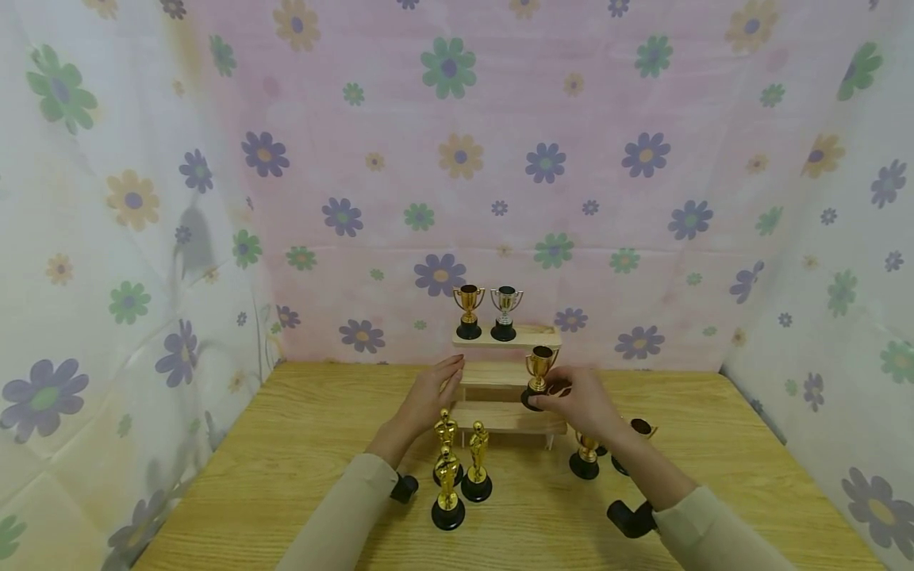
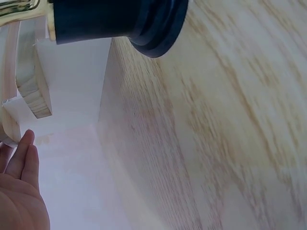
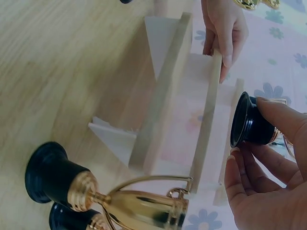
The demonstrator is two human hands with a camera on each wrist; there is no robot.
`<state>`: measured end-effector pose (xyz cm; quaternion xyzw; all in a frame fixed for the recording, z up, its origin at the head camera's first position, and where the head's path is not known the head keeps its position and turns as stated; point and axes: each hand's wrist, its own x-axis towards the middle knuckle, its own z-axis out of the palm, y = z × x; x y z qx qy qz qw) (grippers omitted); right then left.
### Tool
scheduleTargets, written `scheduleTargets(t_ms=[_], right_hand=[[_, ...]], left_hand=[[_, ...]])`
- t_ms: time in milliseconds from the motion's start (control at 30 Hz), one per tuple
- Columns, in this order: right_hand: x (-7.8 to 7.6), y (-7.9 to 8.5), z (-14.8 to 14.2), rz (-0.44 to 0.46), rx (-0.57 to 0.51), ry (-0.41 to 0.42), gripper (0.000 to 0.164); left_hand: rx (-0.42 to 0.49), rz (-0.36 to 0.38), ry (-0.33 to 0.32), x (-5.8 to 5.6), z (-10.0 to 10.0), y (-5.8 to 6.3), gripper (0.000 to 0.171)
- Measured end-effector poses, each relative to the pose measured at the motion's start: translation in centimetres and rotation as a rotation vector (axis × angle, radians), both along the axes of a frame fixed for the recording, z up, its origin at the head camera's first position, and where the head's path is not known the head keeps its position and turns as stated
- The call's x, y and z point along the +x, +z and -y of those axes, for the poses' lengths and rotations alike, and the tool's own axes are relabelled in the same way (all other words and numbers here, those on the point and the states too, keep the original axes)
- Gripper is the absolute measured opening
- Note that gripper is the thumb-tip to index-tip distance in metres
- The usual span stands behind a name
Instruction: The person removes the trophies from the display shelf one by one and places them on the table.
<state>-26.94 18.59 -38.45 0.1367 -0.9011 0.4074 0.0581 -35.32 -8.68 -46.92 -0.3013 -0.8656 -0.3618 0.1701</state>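
My right hand pinches a gold trophy cup by its black base, the cup upright in front of the wooden three-tier stand. At the stand's left side, my left hand touches a shelf end with fairly straight fingers. On the top shelf stand another gold trophy cup and a silver trophy cup. Gold figurine statuettes on black bases stand near my left forearm. More gold trophy cups stand beneath my right forearm, partly hidden.
The stand is on a wood-grain table. A flower-patterned cloth hangs behind and at both sides. Black devices are worn at both wrists.
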Motion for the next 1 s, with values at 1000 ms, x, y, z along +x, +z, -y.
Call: scheduleTargets(t_ms=[1000], right_hand=[[1.5, -4.2, 1.8, 0.0, -0.052, 0.079, 0.022]], left_hand=[[0.014, 0.021, 0.004, 0.0, 0.0, -0.1, 0.041]])
